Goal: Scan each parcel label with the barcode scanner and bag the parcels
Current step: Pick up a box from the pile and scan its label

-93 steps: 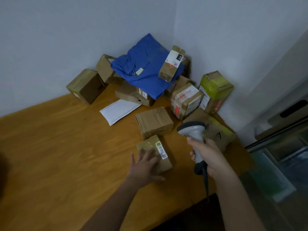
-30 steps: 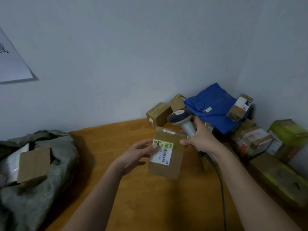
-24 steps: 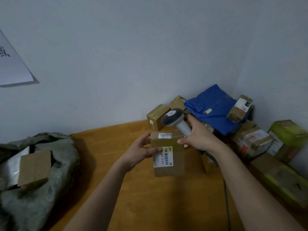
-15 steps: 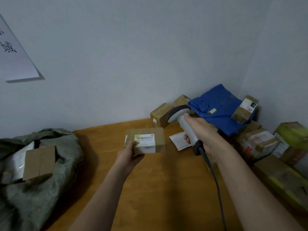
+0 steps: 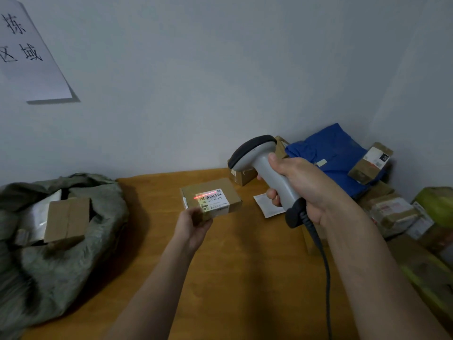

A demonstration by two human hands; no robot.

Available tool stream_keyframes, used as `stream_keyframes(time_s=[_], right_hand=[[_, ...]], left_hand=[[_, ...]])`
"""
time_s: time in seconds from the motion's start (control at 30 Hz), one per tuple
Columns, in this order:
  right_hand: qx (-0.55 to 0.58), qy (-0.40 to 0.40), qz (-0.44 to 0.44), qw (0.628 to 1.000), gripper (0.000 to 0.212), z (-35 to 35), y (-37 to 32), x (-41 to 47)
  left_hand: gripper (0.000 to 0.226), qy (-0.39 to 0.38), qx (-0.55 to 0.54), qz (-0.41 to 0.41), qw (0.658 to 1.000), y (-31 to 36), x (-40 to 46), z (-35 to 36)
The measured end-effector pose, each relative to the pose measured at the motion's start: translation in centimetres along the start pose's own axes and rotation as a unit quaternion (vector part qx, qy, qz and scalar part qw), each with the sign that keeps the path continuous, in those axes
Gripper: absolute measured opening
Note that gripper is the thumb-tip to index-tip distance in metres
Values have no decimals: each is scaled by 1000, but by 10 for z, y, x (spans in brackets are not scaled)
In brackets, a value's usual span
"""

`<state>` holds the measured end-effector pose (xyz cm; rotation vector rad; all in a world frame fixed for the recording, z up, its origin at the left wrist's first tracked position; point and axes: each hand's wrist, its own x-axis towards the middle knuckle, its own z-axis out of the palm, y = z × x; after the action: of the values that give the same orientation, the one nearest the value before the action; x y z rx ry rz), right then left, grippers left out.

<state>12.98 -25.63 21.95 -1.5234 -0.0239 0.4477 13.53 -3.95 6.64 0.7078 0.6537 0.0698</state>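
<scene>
My left hand (image 5: 193,223) holds a small brown cardboard parcel (image 5: 229,193) by its near corner, above the wooden table (image 5: 235,266). Its white barcode label (image 5: 212,198) faces up, and a red laser line crosses it. My right hand (image 5: 305,185) grips the handle of the grey barcode scanner (image 5: 257,155), whose head points left and down at the label. The scanner's black cable (image 5: 324,271) hangs down towards me. A grey-green sack (image 5: 68,256) lies open at the left with a cardboard parcel (image 5: 67,220) and a white packet inside.
A pile of parcels fills the right corner: a blue poly bag (image 5: 335,155), a small labelled box (image 5: 371,161) on it, taped boxes (image 5: 392,212) and a yellow-green wrapped one (image 5: 436,204). A white packet (image 5: 266,204) lies flat behind the scanner. A paper sign (image 5: 27,52) hangs on the wall.
My left hand carried the parcel from the table and turned its label up. My right hand let go of the parcel and aimed the scanner; the red line now lies on the label.
</scene>
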Motion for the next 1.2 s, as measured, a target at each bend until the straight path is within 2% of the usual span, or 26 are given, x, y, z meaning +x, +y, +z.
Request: stream_keyframes(time_s=[0.53,0.73,0.87,1.03,1.2], right_hand=[[-35,8,-32,999,40,-32,-27,-35],[-67,-4,-54,996,38,-26,-30,-39],[-73,14,-61,995,39,-9,-28,-40],[-73,35,-68,994,40,29,-28,-34],[-65,43,-75,994,38,96,-23,-21]], left_hand=[[26,22,-83,49,995,-17,-7,19],[19,24,-93,64,993,-12,-11,11],[27,22,-83,57,995,-4,-4,-6],[15,6,-68,41,997,26,9,-24],[26,-12,-60,45,997,79,18,-61]])
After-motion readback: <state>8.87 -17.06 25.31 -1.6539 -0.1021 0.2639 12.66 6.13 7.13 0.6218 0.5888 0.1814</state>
